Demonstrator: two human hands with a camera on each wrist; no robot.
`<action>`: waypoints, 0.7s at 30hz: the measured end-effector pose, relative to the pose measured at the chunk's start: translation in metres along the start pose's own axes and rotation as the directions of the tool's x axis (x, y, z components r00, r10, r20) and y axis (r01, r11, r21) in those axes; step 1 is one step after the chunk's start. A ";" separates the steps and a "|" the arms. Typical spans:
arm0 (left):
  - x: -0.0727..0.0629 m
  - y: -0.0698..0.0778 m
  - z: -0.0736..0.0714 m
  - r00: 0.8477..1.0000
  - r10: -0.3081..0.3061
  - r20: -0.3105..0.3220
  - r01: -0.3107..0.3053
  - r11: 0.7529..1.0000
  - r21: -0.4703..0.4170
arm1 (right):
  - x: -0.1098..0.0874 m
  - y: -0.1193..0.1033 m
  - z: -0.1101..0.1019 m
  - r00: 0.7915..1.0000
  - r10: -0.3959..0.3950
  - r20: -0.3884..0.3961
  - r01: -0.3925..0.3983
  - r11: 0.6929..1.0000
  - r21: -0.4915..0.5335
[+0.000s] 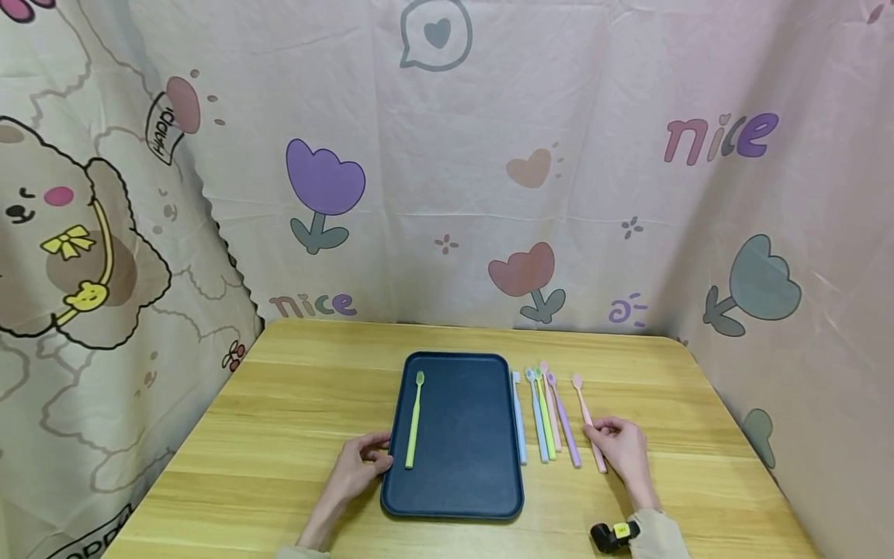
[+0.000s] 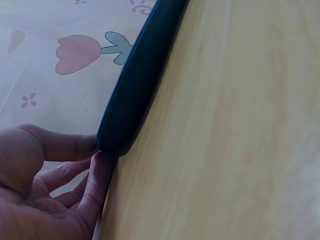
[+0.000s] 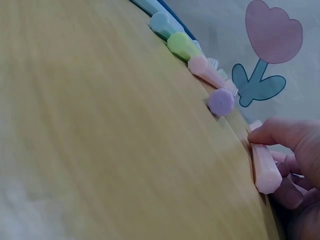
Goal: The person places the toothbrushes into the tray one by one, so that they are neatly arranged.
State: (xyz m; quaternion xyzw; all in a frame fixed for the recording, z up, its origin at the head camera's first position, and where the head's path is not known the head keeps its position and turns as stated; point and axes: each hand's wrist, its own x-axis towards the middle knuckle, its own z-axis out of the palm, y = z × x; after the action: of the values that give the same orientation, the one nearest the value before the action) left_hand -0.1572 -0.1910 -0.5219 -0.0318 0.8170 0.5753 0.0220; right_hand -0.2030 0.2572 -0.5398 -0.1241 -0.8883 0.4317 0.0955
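A dark blue tray (image 1: 461, 435) lies on the table, with a yellow-green toothbrush (image 1: 414, 423) lengthwise near its left side. My left hand (image 1: 358, 468) pinches the tray's left rim between thumb and finger; in the left wrist view the tray edge (image 2: 135, 85) sits between them. To the right, my right hand (image 1: 620, 450) holds a pink toothbrush (image 1: 583, 400) by its handle, thumb on one side and fingers on the other. Its handle end (image 3: 267, 175) shows low in the right wrist view, close to the tabletop.
Between tray and right hand lie several toothbrushes: a blue one (image 1: 519, 419) against the tray's edge, another blue one (image 1: 538, 419), a green one (image 1: 546, 419), a pink one (image 1: 552, 411) and a purple one (image 1: 564, 423). A printed curtain (image 1: 447, 186) hangs behind the wooden table (image 1: 279, 404).
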 end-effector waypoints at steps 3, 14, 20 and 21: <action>0.000 0.000 -0.001 1.000 0.003 0.006 -0.003 1.000 -0.006 | 0.001 0.001 0.001 1.000 -0.004 -0.011 0.004 1.000 -0.006; 0.000 -0.001 -0.001 1.000 0.003 0.011 -0.003 1.000 -0.001 | 0.000 0.004 0.003 0.999 -0.026 -0.041 0.025 0.999 -0.019; 0.000 0.000 -0.001 1.000 0.005 0.010 -0.005 1.000 -0.012 | 0.000 0.002 0.002 0.998 -0.031 -0.049 0.031 1.000 -0.007; 0.000 0.000 -0.002 1.000 0.005 0.010 -0.005 1.000 -0.014 | 0.000 0.002 0.002 0.998 -0.029 -0.047 0.029 1.000 -0.004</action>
State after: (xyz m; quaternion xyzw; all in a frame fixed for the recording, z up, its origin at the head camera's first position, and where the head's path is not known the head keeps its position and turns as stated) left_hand -0.1569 -0.1925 -0.5215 -0.0269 0.8130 0.5811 0.0246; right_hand -0.2030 0.2566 -0.5427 -0.1217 -0.8883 0.4256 0.1225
